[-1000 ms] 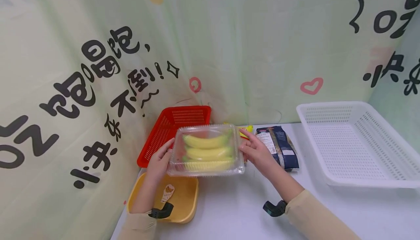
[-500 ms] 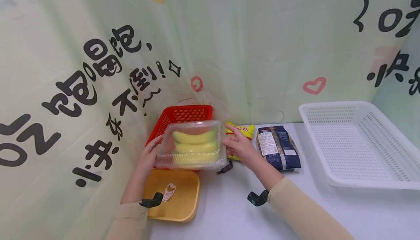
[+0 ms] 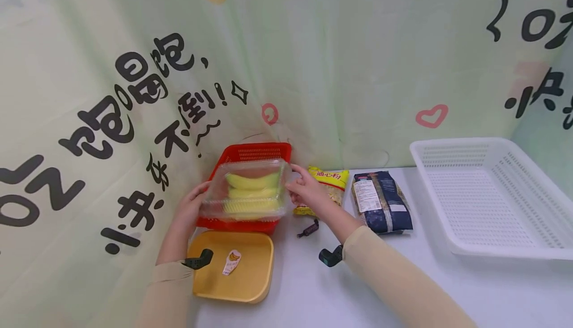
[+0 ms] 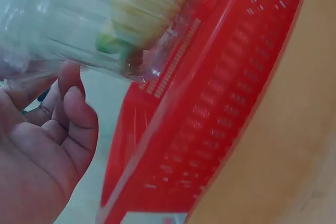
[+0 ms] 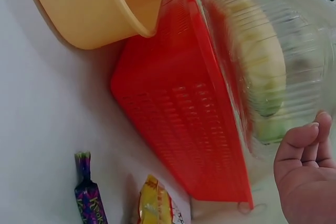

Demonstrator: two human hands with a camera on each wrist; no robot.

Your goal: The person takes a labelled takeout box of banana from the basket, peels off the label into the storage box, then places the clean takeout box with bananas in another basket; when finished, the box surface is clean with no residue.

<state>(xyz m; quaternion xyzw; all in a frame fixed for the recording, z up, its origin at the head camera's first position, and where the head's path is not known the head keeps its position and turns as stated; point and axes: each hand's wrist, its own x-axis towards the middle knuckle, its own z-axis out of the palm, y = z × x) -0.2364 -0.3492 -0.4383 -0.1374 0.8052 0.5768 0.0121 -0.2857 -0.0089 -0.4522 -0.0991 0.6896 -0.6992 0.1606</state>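
Observation:
A clear plastic clamshell box with several yellow-green bananas inside is up over the red basket, tilted slightly. My left hand grips its left end; in the left wrist view, curled fingers lie at the box's edge. The right hand pinches the opposite end. In the right wrist view, its fingertips meet the box edge, and the box lies close over the basket's rim. Most of the basket's inside is hidden behind the box.
In front of the basket stands an orange-yellow tub with a banana label in it. Right of the basket are a yellow food packet, a small dark wrapped candy and a navy bag. A white basket is far right.
Both hands have carried the box of bananas leftward and lower, from beside the red basket to over it. The yellow packet and the wrapped candy have come into fuller view.

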